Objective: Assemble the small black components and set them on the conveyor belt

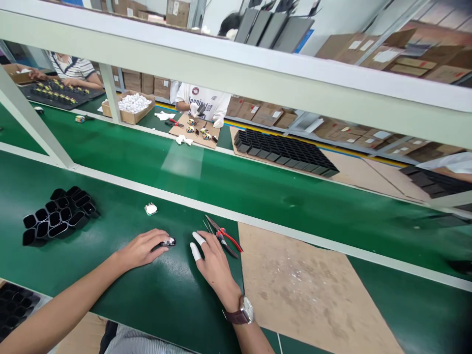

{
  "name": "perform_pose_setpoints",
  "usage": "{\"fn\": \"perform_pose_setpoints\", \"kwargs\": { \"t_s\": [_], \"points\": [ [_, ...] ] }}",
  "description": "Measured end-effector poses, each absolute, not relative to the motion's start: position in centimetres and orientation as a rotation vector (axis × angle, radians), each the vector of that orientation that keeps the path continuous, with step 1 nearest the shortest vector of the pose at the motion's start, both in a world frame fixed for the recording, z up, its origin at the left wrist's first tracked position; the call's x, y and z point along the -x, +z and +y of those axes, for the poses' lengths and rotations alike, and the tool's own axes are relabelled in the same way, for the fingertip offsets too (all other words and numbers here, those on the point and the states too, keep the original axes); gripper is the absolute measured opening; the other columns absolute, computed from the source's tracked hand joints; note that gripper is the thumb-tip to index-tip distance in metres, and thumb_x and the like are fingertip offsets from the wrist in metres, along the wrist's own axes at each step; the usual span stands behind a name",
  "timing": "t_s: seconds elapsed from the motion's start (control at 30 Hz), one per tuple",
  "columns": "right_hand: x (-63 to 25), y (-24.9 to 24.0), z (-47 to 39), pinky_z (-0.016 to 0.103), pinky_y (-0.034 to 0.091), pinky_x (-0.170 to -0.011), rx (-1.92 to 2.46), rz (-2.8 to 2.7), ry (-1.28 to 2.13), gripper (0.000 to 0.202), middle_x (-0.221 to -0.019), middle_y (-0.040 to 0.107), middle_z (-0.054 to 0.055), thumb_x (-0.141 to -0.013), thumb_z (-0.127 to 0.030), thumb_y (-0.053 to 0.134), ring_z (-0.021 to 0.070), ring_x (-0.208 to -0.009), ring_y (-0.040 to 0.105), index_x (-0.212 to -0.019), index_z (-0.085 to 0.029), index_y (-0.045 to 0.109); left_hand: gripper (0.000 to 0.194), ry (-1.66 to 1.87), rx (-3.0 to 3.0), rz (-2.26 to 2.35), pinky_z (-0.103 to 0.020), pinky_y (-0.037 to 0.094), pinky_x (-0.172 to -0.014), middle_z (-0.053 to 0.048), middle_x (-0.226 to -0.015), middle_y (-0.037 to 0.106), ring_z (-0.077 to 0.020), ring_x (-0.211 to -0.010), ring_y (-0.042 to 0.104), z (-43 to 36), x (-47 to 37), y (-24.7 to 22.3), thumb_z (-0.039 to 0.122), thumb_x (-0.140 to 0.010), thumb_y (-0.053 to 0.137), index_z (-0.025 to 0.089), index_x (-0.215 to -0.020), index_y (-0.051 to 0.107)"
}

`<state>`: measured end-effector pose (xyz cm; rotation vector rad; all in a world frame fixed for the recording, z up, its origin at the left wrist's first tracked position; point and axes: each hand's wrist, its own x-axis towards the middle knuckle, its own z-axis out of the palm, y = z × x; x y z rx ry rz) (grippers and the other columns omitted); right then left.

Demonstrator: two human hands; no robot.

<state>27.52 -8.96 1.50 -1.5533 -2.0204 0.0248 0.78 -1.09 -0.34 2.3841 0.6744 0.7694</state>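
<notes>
- Cases [61,216]: a cluster of black, hollow tubes at the far left of the green bench [158,305], mouths showing. They look like thin, stiff plastic, likely light and smooth; a grip on the outer walls should serve.
- Left hand [145,248]: bare, palm down and low over the bench, with thumb and fingers pinching the piece at its near end.
- White part [151,209]: small, lying loose beyond the left hand, with a greenish edge. It is probably light and perhaps delicate, so best lifted by its sides.
- Piece [169,241]: small and dark with a pale, shiny patch, in the left fingertips, its far end pointing toward the right hand. Whether it rests on the bench is unclear. I judge it light, hard and somewhat slippery; a gentle pinch along its long sides looks right, clear of the shiny face.
- Right hand [212,258]: fingers spread, grasping nothing, just beside the pliers. White covers [195,251] on two fingertips should add some grip.
- Pliers [221,233]: lying with red-and-black handles toward the card [295,285]; likely the heaviest loose item here, best taken by those handles.
</notes>
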Motion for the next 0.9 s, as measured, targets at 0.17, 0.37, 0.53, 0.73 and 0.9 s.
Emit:
{"fn": "perform_pose_setpoints", "kwargs": {
  "t_s": [0.17, 0.37, 0.53, 0.73, 0.9],
  "points": [
    [-27.9, 1.3, -9.0, 0.051, 0.059, -0.099, 1.513, -2.001, 0.06, 0.031, -0.125, 0.065, 0.014, -0.105, -0.024, 0.051, 0.0282, -0.117, 0.064, -0.134, -0.02, 0.062, 0.03, 0.786, -2.336, 0.654, -0.038, 0.06, -0.101, -0.011, -0.124, 0.073, -0.0242, -0.114, 0.071, -1.0, -0.9, -0.4, 0.026, -0.102, 0.061, 0.025, -0.132, 0.066],
    [-26.8, 0.6, -7.5, 0.048, 0.059, -0.098, 1.408, -2.025, 0.065, 0.03, -0.126, 0.066, 0.014, -0.104, -0.019, 0.052, 0.0264, -0.115, 0.063, -0.132, -0.019, 0.062, 0.025, 0.97, -1.55, 0.847, -0.039, 0.066, -0.084, -0.009, -0.107, 0.077, -0.0229, -0.091, 0.076, -0.8, -2.0, 0.1, 0.037, -0.092, 0.076, 0.021, -0.111, 0.076],
    [-26.5, -1.0, -7.7, 0.049, 0.06, -0.091, 1.378, -2.082, 0.007, 0.026, -0.125, 0.066, 0.014, -0.102, -0.015, 0.052, 0.0281, -0.115, 0.063, -0.126, -0.017, 0.064, 0.037, 0.988, -0.91, 0.87, -0.042, 0.065, -0.083, -0.01, -0.104, 0.077, -0.0225, -0.088, 0.077, 0.2, -2.8, 1.2, 0.042, -0.086, 0.082, 0.015, -0.109, 0.073],
    [-26.8, -1.7, -7.5, 0.047, 0.059, -0.089, 1.366, -2.024, 0.016, 0.022, -0.121, 0.067, 0.013, -0.101, -0.013, 0.053, 0.0278, -0.113, 0.063, -0.118, -0.018, 0.066, 0.037, 1.092, -1.641, 1.197, -0.043, 0.064, -0.079, -0.01, -0.098, 0.076, -0.0244, -0.084, 0.074, 8.9, -2.6, 2.1, 0.047, -0.079, 0.083, 0.016, -0.096, 0.075],
    [-27.1, -1.8, -7.3, 0.046, 0.059, -0.086, 1.352, -2.009, 0.021, 0.022, -0.12, 0.067, 0.012, -0.1, -0.012, 0.053, 0.0272, -0.11, 0.063, -0.116, -0.02, 0.066, 0.017, 1.203, -1.824, 1.42, -0.046, 0.059, -0.094, -0.011, -0.105, 0.071, -0.0271, -0.097, 0.07, 18.3, -2.2, 3.7, 0.032, -0.081, 0.078, 0.018, -0.087, 0.072]
  ]
}}
